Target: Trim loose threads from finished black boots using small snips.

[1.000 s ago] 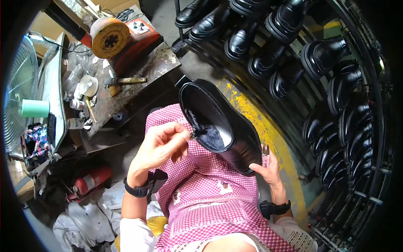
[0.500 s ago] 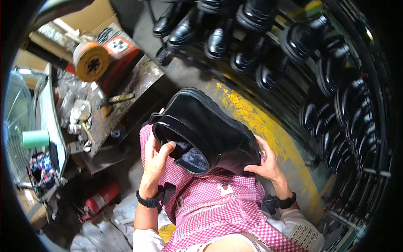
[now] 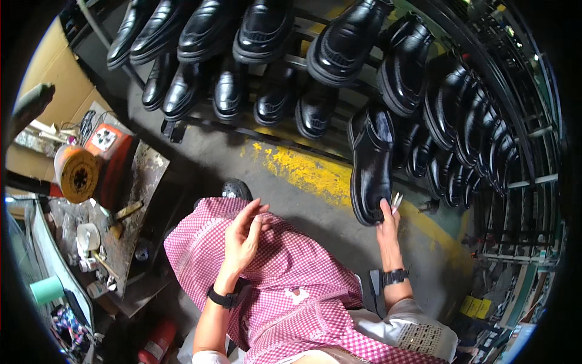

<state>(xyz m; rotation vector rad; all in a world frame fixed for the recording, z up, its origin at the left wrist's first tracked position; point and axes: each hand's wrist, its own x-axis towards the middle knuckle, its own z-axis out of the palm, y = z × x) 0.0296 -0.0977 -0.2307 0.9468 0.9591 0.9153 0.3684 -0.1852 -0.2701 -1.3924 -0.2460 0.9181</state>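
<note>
My right hand (image 3: pixel 387 233) grips a black leather shoe (image 3: pixel 371 173) by its toe end, out in front of the shoe rack. The shoe's opening points away from me, and some grey fuzzy lining shows inside. Two pale, pointed tips of a small tool (image 3: pixel 397 202) stick out beside the fingers of that hand. The rest of it is hidden, so its kind is unclear. Nothing is held in my left hand (image 3: pixel 244 238), whose fingers are apart and loosely bent above the pink checked apron (image 3: pixel 285 267) on my lap.
A metal rack (image 3: pixel 233 129) with rows of shiny black shoes (image 3: pixel 264 30) spans the far side and right. At left stands a worn workbench (image 3: pixel 148 173) with an orange machine (image 3: pixel 109 142) and a hammer (image 3: pixel 128 211). A red extinguisher (image 3: pixel 157 343) lies low left.
The shoe has moved from above my lap to the right, toward the rack, and turned. My left hand has let go of it. The view has swung toward the rack.
</note>
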